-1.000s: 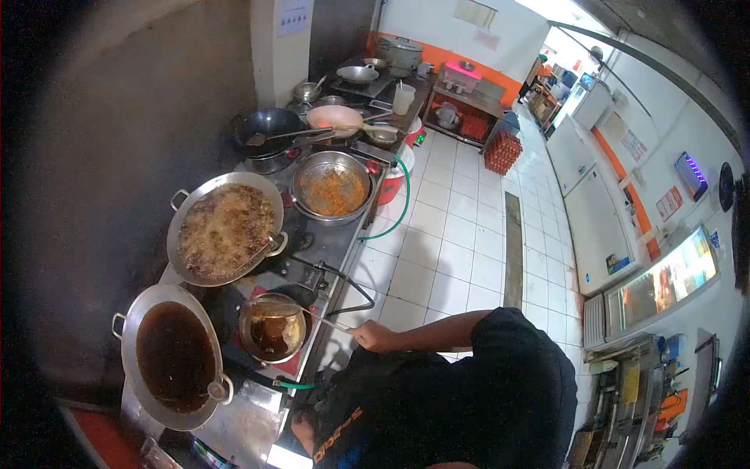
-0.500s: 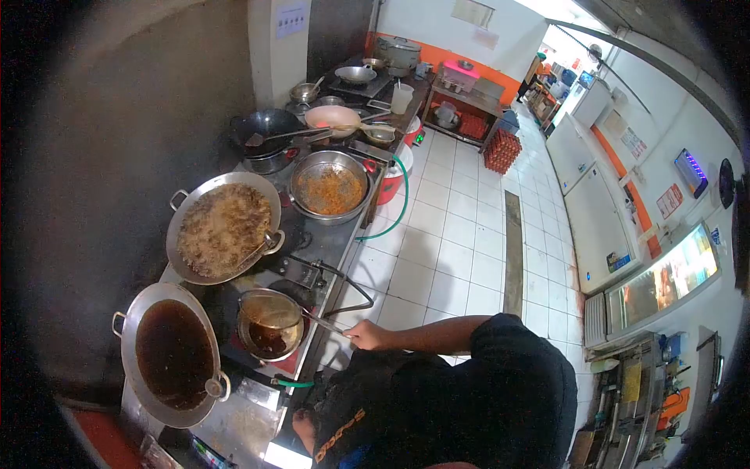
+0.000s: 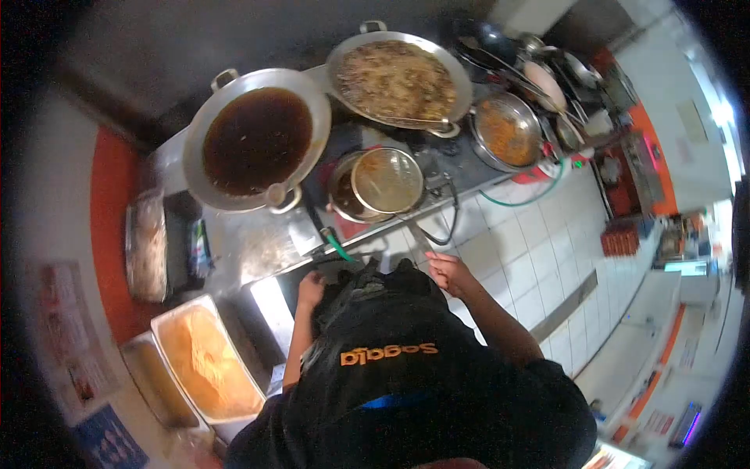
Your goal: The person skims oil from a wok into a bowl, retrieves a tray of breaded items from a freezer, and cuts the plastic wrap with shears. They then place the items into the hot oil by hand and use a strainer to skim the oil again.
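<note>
My right hand (image 3: 447, 273) is closed around the long handle of a round mesh strainer (image 3: 388, 181). The strainer's bowl overlaps a pot (image 3: 344, 199) with dark brown liquid near the counter's front edge. By the dark apron, my left hand (image 3: 311, 288) hangs low at the counter edge, blurred, its fingers partly hidden. A wide wok of dark brown liquid (image 3: 258, 141) stands behind and left of the pot, with a ladle (image 3: 276, 194) at its rim. Farther right, another wok (image 3: 398, 74) holds bubbling oil with brown pieces and a skimmer (image 3: 414, 121) across its front.
At the right, a metal bowl (image 3: 506, 131) holds orange crumbs in a strainer. A green hose (image 3: 337, 244) hangs over the front edge. On my left are a tray of orange-yellow powder (image 3: 207, 356) and a plastic-wrapped package (image 3: 147, 248). White floor tiles (image 3: 539, 242) stretch off to the right.
The view has swung left and down, bringing the powder tray and my left forearm into sight. The strainer has shifted over the pot's right side, still in my right hand.
</note>
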{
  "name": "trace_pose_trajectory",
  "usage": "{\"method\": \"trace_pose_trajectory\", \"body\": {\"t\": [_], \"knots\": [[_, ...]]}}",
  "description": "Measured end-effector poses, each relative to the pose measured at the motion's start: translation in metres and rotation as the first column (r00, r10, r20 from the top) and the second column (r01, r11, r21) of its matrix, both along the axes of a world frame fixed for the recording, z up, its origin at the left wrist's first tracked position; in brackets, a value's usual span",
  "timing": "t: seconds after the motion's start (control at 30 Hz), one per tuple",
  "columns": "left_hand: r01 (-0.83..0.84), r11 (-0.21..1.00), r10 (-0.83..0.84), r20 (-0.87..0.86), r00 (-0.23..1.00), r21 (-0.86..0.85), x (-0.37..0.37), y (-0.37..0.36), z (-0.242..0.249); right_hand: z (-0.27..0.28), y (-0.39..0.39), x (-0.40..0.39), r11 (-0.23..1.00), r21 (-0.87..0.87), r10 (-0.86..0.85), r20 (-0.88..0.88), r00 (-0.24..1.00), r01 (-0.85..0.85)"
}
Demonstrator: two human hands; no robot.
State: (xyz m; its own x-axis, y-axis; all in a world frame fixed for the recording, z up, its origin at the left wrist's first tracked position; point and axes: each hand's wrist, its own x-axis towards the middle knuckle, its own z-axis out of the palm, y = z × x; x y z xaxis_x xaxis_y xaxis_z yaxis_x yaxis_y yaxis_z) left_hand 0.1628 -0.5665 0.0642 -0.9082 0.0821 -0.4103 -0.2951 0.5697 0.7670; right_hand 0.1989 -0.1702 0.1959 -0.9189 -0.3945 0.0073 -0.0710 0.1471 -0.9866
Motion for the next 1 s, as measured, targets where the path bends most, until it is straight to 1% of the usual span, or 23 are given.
{"method": "trace_pose_trajectory", "body": {"t": [0.03,0.07,0.1,0.17,0.23,0.3,0.33,0.37,0.4,0.43,0.5,0.53,0.57,0.6,0.63,0.67,0.73,0.8,0.83,0.9,0.93,0.97,1.0], "knots": [[-0.035,0.999,0.035,0.001,0.999,-0.005,0.0,0.001,0.007,0.035,-0.007,-0.002,0.947,-0.177,-0.155,0.476,0.866,0.267],[-0.043,0.999,0.043,0.027,0.999,-0.01,0.0,0.003,0.018,0.06,-0.012,-0.002,0.81,-0.172,-0.164,0.851,0.499,0.561],[-0.044,0.999,0.044,0.051,0.998,-0.012,0.0,0.006,0.027,0.067,-0.013,-0.001,0.821,-0.172,-0.156,0.85,0.503,0.544],[-0.06,0.998,0.061,0.054,0.997,-0.019,-0.001,0.008,0.031,0.069,-0.014,0.004,0.761,-0.317,-0.057,0.836,0.546,0.565],[-0.096,0.995,0.098,0.049,0.994,-0.039,0.001,0.011,0.037,0.076,-0.013,0.008,0.885,-0.01,-0.301,0.751,0.587,0.466],[-0.084,0.996,0.084,0.025,0.996,-0.012,0.003,0.008,0.041,0.09,-0.021,0.012,0.863,-0.066,-0.304,0.724,0.619,0.501],[-0.104,0.994,0.104,-0.001,0.995,-0.012,0.006,0.006,0.02,0.103,-0.026,0.007,0.885,-0.079,-0.266,0.724,0.636,0.459],[-0.133,0.991,0.132,0.025,0.991,0.01,0.007,0.005,0.024,0.119,-0.029,0.003,0.829,-0.228,-0.147,0.793,0.592,0.511],[-0.152,0.988,0.15,0.05,0.987,0.035,0.006,0.006,0.028,0.133,-0.033,-0.003,0.74,-0.353,-0.022,0.838,0.545,0.573],[-0.175,0.984,0.173,0.043,0.984,0.034,0.006,0.007,0.029,0.144,-0.041,-0.016,0.752,-0.358,-0.008,0.835,0.551,0.553],[-0.212,0.975,0.205,0.102,0.973,0.06,0.007,0.008,0.032,0.168,-0.07,-0.054,0.855,-0.094,-0.279,0.744,0.606,0.51],[-0.224,0.973,0.217,0.099,0.971,0.06,0.007,0.009,0.038,0.187,-0.086,-0.082,0.921,0.074,-0.34,0.634,0.695,0.383],[-0.232,0.971,0.225,0.102,0.969,0.062,0.008,0.01,0.048,0.175,-0.099,-0.112,0.923,0.045,-0.344,0.543,0.766,0.383],[-0.24,0.969,0.233,0.105,0.967,0.064,0.01,0.01,0.053,0.19,-0.113,-0.143,0.97,0.099,-0.24,0.312,0.919,0.22],[-0.248,0.967,0.241,0.102,0.965,0.065,0.013,0.01,0.044,0.188,-0.132,-0.175,0.939,0.182,-0.336,0.307,0.891,0.291],[-0.267,0.959,0.26,0.08,0.962,0.098,0.018,0.011,0.026,0.187,-0.148,-0.204,0.916,0.245,-0.376,0.243,0.895,0.318],[-0.29,0.948,0.287,0.046,0.957,0.13,0.027,0.011,0.017,0.151,-0.158,-0.264,0.844,0.46,-0.307,-0.008,0.952,0.276],[-0.301,0.951,0.296,0.075,0.952,0.071,0.032,0.014,0.024,0.157,-0.185,-0.292,0.714,0.639,-0.291,-0.101,0.952,0.286],[-0.319,0.945,0.31,0.102,0.945,0.078,0.035,0.015,0.027,0.159,-0.194,-0.299,0.716,0.636,-0.284,-0.109,0.953,0.286],[-0.354,0.932,0.344,0.114,0.932,0.084,0.043,0.014,0.024,0.16,-0.208,-0.307,0.653,0.744,-0.282,0.067,0.957,0.141],[-0.392,0.915,0.379,0.136,0.915,0.094,0.046,0.016,0.019,0.156,-0.217,-0.311,0.646,0.752,-0.264,0.06,0.963,0.131],[-0.364,0.929,0.355,0.118,0.927,0.07,0.048,0.014,0.015,0.149,-0.22,-0.311,0.718,0.691,-0.339,0.245,0.908,0.081],[-0.373,0.925,0.363,0.122,0.924,0.073,0.05,0.014,0.014,0.148,-0.226,-0.308,0.786,0.616,-0.388,0.428,0.816,0.05]]}}
